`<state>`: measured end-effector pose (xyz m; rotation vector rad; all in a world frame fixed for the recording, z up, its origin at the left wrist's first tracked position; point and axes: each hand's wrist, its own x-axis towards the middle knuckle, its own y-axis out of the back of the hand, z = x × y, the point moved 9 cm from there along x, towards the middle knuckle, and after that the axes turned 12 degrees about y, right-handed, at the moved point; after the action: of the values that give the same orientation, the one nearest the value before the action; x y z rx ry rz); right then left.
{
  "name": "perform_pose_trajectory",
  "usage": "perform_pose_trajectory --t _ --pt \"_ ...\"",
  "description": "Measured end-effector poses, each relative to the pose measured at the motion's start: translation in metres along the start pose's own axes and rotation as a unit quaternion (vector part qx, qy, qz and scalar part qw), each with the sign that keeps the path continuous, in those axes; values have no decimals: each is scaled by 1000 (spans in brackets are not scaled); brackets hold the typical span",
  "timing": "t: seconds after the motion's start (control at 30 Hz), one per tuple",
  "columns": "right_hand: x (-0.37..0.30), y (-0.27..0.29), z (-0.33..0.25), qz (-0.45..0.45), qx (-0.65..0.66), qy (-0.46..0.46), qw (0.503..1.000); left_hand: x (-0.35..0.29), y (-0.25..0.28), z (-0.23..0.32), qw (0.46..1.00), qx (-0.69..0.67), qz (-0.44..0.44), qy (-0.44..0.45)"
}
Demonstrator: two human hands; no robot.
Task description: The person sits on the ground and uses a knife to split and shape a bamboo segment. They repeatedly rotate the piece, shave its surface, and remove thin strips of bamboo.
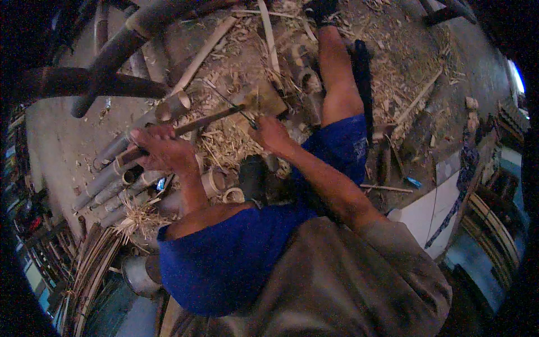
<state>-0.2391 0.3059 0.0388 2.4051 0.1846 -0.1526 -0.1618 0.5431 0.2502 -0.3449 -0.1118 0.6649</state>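
Note:
My left hand (160,147) is closed around a long, narrow bamboo strip (210,117), which slants up to the right away from me. Near the strip's far end, my right hand (274,136) grips a thin, dark tool (229,101) with a slender shaft reaching up and to the left. Its exact kind is too dim to make out. The tool meets or crosses the strip close to its tip; whether they touch I cannot tell. Just beyond lies a pale wooden block (266,101) on the littered floor.
Several bamboo tubes (106,194) lie at the left, beside a bundle of shavings (143,219). Thick dark poles (120,48) cross at the upper left. Wood chips (393,84) cover the floor around my bare leg (339,78). Bundled strips (488,224) are stacked at the right.

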Motion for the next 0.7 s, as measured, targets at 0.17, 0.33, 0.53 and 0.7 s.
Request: perform_pose_trajectory --t 0.17,0.33,0.53,0.7 --pt "-22 -8 6 -53 -32 -69 996 -2 2 5 997 -15 7 70" --pt "-20 25 -16 -14 -41 12 999 7 10 -11 998 0 -52 45" --pt "-32 47 -109 -27 -16 72 997 -15 -6 3 994 101 -17 41" --pt "-25 15 -57 -77 -60 18 995 -8 1 1 994 40 -75 75"
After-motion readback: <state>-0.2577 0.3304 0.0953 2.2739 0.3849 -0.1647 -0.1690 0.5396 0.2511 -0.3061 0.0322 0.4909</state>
